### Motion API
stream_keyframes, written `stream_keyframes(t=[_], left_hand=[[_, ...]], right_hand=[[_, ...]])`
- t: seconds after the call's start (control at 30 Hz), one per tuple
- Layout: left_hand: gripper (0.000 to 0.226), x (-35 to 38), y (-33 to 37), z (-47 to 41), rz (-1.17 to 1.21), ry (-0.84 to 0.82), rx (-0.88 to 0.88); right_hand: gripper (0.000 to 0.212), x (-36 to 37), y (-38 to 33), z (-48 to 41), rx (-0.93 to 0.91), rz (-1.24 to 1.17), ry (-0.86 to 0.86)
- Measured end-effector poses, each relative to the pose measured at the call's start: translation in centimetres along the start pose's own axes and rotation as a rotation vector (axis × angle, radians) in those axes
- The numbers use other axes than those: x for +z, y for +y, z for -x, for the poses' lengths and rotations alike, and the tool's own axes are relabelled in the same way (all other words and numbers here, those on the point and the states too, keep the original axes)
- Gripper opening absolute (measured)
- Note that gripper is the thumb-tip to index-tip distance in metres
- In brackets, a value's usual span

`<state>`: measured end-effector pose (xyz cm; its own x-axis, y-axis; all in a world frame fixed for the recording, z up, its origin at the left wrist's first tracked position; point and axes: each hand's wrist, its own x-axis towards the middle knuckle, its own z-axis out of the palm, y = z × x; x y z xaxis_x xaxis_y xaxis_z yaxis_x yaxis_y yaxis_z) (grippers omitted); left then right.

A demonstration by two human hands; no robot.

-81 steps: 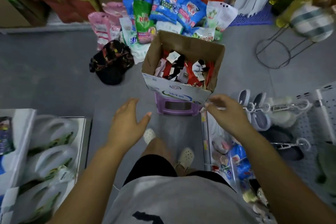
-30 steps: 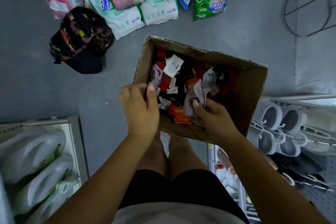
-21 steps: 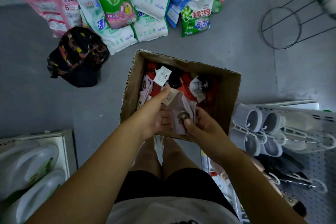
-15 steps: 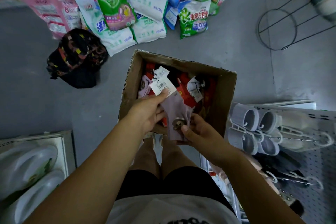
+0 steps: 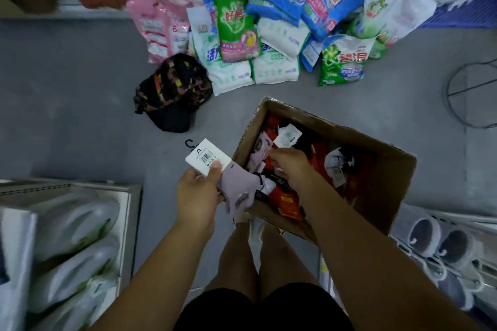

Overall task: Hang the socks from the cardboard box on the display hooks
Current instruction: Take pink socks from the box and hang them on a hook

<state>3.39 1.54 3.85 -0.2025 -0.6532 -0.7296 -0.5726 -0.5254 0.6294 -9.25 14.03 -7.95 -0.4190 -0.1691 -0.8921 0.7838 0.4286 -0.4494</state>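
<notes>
Sock [image 5: 236, 188] is pinched by its card [image 5: 208, 157] in your left hand [image 5: 199, 193]; right hand [image 5: 289, 166] in the box [image 5: 382, 191], grip unclear. Keep the hook [image 5: 190, 144] free.

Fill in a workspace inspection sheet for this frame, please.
Surface: grey floor.
Job's things: cardboard box open, full of tagged socks; purple sock just outside its left rim.
Clutter: detergent bags piled beyond the box; black patterned bag beside them.
Grippers: left hand grips the purple sock at its tag; right hand inside the box among the socks, grip unclear.
Cables: nothing seen.
Surroundings: shelf of white packs lower left; slippers lower right; wire stand far right.
</notes>
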Motion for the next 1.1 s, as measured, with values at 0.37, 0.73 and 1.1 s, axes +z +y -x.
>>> stream_keyframes(t=[0.37, 0.73, 1.1], left_hand=[[0.016, -1.8, -0.6, -1.3, 0.056, -0.004, -0.01], [0.02, -1.2, 1.2, 2.1, 0.084, -0.273, -0.105], [0.026, 4.5, 8.4, 7.1, 0.041, -0.653, -0.003]], right_hand=[[0.028, 2.9, 3.4, -6.2, 0.002, 0.293, 0.057], [0.031, -5.2, 2.3, 8.8, -0.136, -0.5, -0.217], [0.038, -10.7, -0.4, 26.1, -0.556, -1.047, 0.142]])
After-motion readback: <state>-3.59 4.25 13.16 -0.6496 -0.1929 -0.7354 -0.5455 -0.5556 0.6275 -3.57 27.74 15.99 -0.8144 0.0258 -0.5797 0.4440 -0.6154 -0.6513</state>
